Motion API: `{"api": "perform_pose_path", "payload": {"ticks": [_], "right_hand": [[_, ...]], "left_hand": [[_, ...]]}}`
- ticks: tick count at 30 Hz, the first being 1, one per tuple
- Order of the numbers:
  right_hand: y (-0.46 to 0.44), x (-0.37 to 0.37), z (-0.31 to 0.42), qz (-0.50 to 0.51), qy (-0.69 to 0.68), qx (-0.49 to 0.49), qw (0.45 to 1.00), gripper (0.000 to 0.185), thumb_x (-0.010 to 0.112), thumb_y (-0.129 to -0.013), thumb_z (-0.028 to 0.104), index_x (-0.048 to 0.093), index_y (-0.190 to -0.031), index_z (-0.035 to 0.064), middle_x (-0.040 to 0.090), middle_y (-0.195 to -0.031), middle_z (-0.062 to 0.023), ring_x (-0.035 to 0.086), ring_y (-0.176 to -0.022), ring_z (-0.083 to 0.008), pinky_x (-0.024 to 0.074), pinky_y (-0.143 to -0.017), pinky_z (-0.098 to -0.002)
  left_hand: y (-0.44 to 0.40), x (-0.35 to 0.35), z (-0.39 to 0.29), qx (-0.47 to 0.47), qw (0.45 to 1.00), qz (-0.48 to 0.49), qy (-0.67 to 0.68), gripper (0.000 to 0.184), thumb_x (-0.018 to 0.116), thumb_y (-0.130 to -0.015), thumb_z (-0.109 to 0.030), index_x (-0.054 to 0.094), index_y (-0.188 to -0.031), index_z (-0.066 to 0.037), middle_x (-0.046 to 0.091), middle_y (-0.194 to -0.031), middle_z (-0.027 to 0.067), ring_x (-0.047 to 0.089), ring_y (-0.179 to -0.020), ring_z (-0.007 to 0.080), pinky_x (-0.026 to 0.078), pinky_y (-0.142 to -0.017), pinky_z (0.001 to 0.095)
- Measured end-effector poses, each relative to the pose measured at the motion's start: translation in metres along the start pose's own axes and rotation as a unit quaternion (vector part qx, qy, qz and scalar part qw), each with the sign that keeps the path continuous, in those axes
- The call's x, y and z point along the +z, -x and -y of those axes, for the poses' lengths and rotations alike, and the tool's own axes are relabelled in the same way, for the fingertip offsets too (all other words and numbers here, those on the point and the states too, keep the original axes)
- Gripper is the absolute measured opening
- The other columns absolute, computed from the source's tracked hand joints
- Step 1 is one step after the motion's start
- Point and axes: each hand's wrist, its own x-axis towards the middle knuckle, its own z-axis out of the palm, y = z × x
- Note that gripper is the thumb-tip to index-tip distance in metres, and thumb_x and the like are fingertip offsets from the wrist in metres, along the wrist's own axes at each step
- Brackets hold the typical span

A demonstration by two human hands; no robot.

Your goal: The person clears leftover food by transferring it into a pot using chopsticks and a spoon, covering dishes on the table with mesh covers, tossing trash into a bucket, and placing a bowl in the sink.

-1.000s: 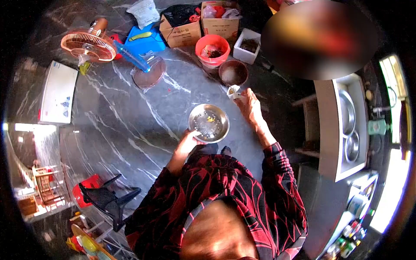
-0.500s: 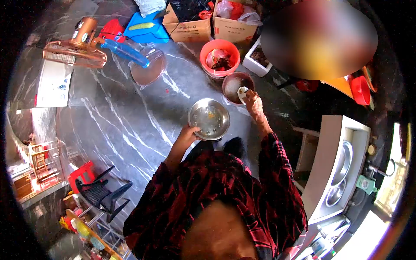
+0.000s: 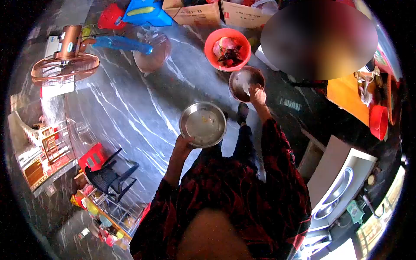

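Observation:
A round metal bowl (image 3: 195, 132) is held level at its near rim by my left hand (image 3: 183, 145); small yellow bits lie on its bottom. My right hand (image 3: 258, 95) reaches over the near right edge of a dark brown bucket (image 3: 236, 89), its fingers closed on a whitish thing (image 3: 246, 89) that is small and partly hidden. Just behind the brown bucket stands a red bucket (image 3: 211, 51) with pink and dark contents.
A copper-coloured fan (image 3: 68, 43) stands at the left, near a blue crate (image 3: 158, 16) and cardboard boxes (image 3: 195, 15). A black chair (image 3: 102, 177) is at the lower left. An orange table (image 3: 349, 99) and a sink (image 3: 338, 190) are on the right.
My right hand has moved to the brown bucket with the whitish thing. The view has shifted, and one foot now shows farther forward, beside that bucket.

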Motion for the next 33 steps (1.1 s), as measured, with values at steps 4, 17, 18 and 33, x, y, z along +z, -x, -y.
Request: {"api": "perform_pose_path", "payload": {"ticks": [4, 17, 18, 33], "right_hand": [[-0.017, -0.011, -0.001, 0.039, -0.038, 0.047, 0.997, 0.034, 0.043, -0.088, 0.034, 0.059, -0.103, 0.0086, 0.057, -0.103, -0.0192, 0.054, -0.093, -0.0381, 0.0443, -0.077, -0.0469], [-0.049, -0.003, -0.008, 0.042, -0.045, -0.001, 0.998, 0.027, 0.042, -0.088, 0.029, 0.058, -0.096, 0.0091, 0.061, -0.093, -0.0182, 0.060, -0.078, -0.0381, 0.0481, -0.066, -0.0478], [-0.051, -0.003, -0.010, 0.030, -0.037, -0.003, 0.999, 0.026, 0.043, -0.088, 0.029, 0.058, -0.097, 0.0093, 0.061, -0.093, -0.0178, 0.060, -0.077, -0.0378, 0.0486, -0.066, -0.0469], [-0.052, 0.013, -0.008, 0.013, -0.061, -0.082, 0.995, 0.016, 0.051, -0.082, 0.015, 0.057, -0.093, 0.0046, 0.059, -0.087, -0.0185, 0.057, -0.080, -0.0385, 0.0461, -0.068, -0.0443]], "left_hand": [[-0.019, 0.016, 0.002, 0.000, 0.998, 0.022, 0.066, 0.056, 0.059, -0.074, -0.005, 0.036, -0.124, 0.004, 0.052, -0.113, 0.0161, 0.058, -0.097, 0.0281, 0.053, -0.080, 0.0438], [-0.034, 0.044, -0.010, 0.014, 0.998, -0.029, 0.052, 0.057, 0.060, -0.071, -0.006, 0.038, -0.123, 0.004, 0.054, -0.110, 0.0143, 0.059, -0.094, 0.0259, 0.054, -0.076, 0.0378], [-0.036, 0.042, -0.008, 0.020, 0.998, -0.027, 0.052, 0.059, 0.061, -0.070, -0.007, 0.038, -0.123, 0.004, 0.054, -0.111, 0.0145, 0.058, -0.095, 0.0259, 0.054, -0.076, 0.0372], [-0.028, 0.040, -0.009, 0.039, 0.993, -0.009, 0.107, 0.053, 0.060, -0.075, -0.006, 0.039, -0.123, 0.003, 0.052, -0.115, 0.0150, 0.056, -0.101, 0.0265, 0.054, -0.076, 0.0374]]}}
